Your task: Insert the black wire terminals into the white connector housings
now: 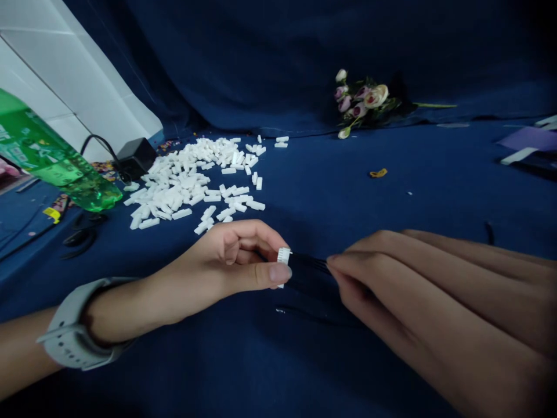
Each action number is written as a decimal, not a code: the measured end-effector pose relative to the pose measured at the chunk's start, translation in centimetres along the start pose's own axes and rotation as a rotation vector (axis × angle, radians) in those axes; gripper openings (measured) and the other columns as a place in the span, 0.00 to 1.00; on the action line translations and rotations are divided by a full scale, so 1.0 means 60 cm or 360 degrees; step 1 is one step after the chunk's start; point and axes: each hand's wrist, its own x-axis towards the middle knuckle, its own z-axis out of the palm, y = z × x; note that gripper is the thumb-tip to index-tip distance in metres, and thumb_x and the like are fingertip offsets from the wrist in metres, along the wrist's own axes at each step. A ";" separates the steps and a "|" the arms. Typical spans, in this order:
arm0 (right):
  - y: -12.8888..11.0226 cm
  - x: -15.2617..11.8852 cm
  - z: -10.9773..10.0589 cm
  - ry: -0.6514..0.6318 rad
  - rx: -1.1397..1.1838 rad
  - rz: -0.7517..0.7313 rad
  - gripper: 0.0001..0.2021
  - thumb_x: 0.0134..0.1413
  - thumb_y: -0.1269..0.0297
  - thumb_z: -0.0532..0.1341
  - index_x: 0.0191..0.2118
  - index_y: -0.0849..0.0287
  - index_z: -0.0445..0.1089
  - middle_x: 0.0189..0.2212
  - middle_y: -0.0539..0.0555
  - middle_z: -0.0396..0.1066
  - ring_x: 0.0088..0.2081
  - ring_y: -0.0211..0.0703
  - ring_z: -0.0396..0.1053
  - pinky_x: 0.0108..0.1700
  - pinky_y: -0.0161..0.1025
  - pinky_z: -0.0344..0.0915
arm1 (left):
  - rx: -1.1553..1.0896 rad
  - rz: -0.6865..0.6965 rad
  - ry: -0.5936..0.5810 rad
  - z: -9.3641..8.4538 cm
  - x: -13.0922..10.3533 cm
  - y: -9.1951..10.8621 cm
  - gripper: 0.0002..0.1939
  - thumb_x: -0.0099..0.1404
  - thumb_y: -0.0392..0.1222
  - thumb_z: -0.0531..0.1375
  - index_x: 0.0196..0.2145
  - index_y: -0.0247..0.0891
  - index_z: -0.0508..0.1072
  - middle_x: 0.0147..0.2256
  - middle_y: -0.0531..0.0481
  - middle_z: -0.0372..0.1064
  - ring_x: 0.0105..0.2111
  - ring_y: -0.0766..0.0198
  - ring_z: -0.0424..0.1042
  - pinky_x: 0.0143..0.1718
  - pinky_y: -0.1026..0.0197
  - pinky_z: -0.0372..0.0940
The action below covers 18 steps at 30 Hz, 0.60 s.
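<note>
Between the thumb and fingers of my left hand [235,264] is a small white connector housing [284,256] with a row of slots facing up. My right hand [418,290] has its fingers pinched together on thin black wires [317,263]. These wires stretch left toward the housing, and one light-coloured wire tip is at its upper right edge; whether it sits inside a slot I cannot tell. Below the hands, a loose black wire [313,316] with a shiny metal end lies on the dark blue cloth [243,360].
A big pile of white connector housings [187,180] spreads beyond my left hand. Left of it are a black adapter [137,158] and a green bottle [56,154], tilted. Artificial flowers [363,101] lie at the back. A yellow scrap [378,173] and a purple item [528,139] are on the right.
</note>
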 end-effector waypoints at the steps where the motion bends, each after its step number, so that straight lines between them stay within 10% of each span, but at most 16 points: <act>1: 0.001 -0.002 0.000 -0.0023 0.0029 -0.0028 0.08 0.56 0.75 0.57 0.36 0.55 0.70 0.34 0.48 0.73 0.34 0.40 0.70 0.28 0.39 0.59 | -0.0001 -0.0006 0.0000 0.001 0.000 0.001 0.06 0.56 0.35 0.68 0.31 0.36 0.74 0.26 0.57 0.72 0.26 0.77 0.71 0.30 0.78 0.64; 18: -0.009 -0.020 0.024 0.0004 0.0107 -0.0104 0.08 0.60 0.62 0.53 0.36 0.59 0.67 0.37 0.54 0.70 0.38 0.45 0.66 0.44 0.46 0.62 | -0.0049 -0.0073 -0.0033 0.003 0.001 0.004 0.04 0.55 0.32 0.67 0.30 0.37 0.77 0.24 0.57 0.73 0.24 0.77 0.71 0.27 0.79 0.64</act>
